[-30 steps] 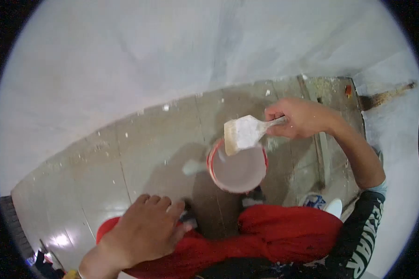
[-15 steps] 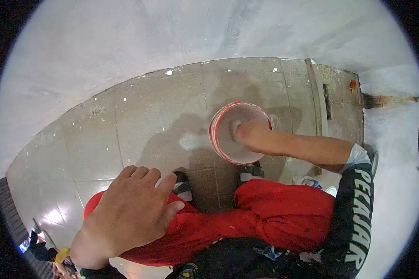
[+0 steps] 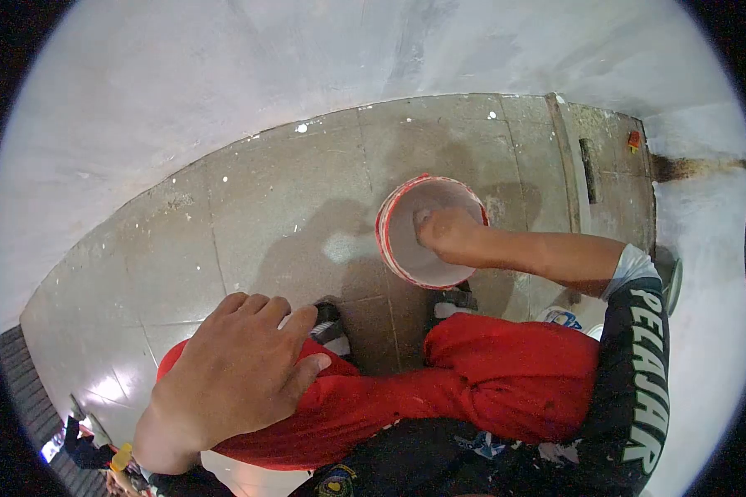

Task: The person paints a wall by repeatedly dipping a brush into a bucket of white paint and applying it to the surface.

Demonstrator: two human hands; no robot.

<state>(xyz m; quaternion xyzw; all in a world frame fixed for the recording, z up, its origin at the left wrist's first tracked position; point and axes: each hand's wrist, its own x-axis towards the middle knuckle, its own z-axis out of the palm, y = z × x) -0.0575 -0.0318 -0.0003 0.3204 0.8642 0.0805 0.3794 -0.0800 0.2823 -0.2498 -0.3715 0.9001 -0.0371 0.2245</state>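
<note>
My right hand [image 3: 448, 234] reaches down into a bucket [image 3: 383, 224] with a red, paint-smeared rim that stands on the tiled floor in front of my feet. Its fingers are curled closed inside the bucket, and I cannot tell what they hold. A pale coating covers the bucket's inner wall. Palm down over my left knee, my left hand [image 3: 240, 373] lies with its fingers spread and nothing in them. Red trousers [image 3: 514, 373] cover both bent knees.
A pale, patchy wall [image 3: 249, 66] curves behind the floor [image 3: 282, 199], which is spotted with white drips. At right are a raised sill [image 3: 562, 161], a small red object [image 3: 634, 141] and a blue-and-white container [image 3: 559, 316] by my right leg. Assorted items [image 3: 91, 447] lie at lower left.
My right hand has shifted slightly within the bucket, its fingers still curled. The view has tilted a little. My left hand stays over the knee.
</note>
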